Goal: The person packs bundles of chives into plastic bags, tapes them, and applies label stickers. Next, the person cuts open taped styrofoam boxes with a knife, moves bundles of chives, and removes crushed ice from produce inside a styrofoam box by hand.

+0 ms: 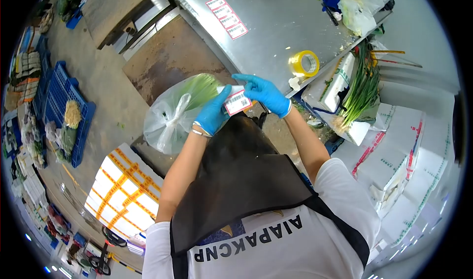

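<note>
So, the left hand (211, 112) pinches a white label (237, 103) — the right hand (267, 94) has some fingers bent at its corner, but I can't tell if they grip. The bag (160, 126) of greens (201, 91) looks tied, beside the left hand. This label is not on it yet. Four more labels (230, 21) lie on the worktop (266, 23).

Table (266, 25): yellow tape (297, 65) near its edge.
Pallet (60, 84): blue, bearing bundles (72, 114), perhaps vegetables.
Scallions (361, 89): green, near white boxes (387, 156).
Carton (112, 180): white, criss-crossed in orange.
</note>
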The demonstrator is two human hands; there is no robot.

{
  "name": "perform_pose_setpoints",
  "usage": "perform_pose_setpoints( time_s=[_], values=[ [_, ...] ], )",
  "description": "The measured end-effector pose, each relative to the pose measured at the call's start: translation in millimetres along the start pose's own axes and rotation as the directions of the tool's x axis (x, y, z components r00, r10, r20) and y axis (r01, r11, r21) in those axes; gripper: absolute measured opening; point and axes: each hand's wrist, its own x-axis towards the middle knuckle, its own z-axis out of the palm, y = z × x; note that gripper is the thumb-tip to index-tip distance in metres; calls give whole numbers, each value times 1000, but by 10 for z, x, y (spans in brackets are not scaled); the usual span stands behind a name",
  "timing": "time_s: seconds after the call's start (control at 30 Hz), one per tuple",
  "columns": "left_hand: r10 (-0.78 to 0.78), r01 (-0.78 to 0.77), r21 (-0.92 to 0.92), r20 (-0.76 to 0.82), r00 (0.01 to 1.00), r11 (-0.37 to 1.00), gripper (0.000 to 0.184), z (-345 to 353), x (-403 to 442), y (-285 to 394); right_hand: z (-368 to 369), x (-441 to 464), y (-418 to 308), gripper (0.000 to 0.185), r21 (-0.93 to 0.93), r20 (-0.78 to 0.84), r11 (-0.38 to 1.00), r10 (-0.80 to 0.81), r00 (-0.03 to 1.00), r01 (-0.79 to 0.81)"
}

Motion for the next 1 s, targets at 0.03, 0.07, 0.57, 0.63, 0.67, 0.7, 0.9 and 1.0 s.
perform_pose_setpoints(
  time_s=[0.03,0.07,0.57,0.63,0.67,0.7,0.9,1.0],
  values=[
    [16,-15,18,-45,999,1000,37,-95,17,-32,79,-15,30,52,-4,34,1000,9,999,-9],
    [33,-30,38,-87,996,999,35,-148,8,-32,157,-24,51,52,-91,-18,996,22,1000,-23],
    [146,-147,-50,-17,989,988,26,-532,-424,-136,745,-49,-2,21,-411,46,849,-345,937,333],
    [46,-42,-286,7,999,957,30,-627,-404,-184,759,-38,41,17,-436,61,839,-333,941,325],
    [62,-61,-201,2,998,978,29,-760,-329,-302,744,-15,97,15,-482,80,807,-349,934,342],
    [78,-78,-113,-1,997,990,27,-945,-217,-478,727,5,129,14,-526,100,771,-363,926,359],
    [-129,139,19,-252,959,990,51,-1170,-141,-1018,545,377,-114,11,161,-89,974,-147,985,160],
    [158,-69,987,92,983,-142,65,-958,-368,-1130,408,947,29,14,151,-272,984,-52,961,96]
  ],
)
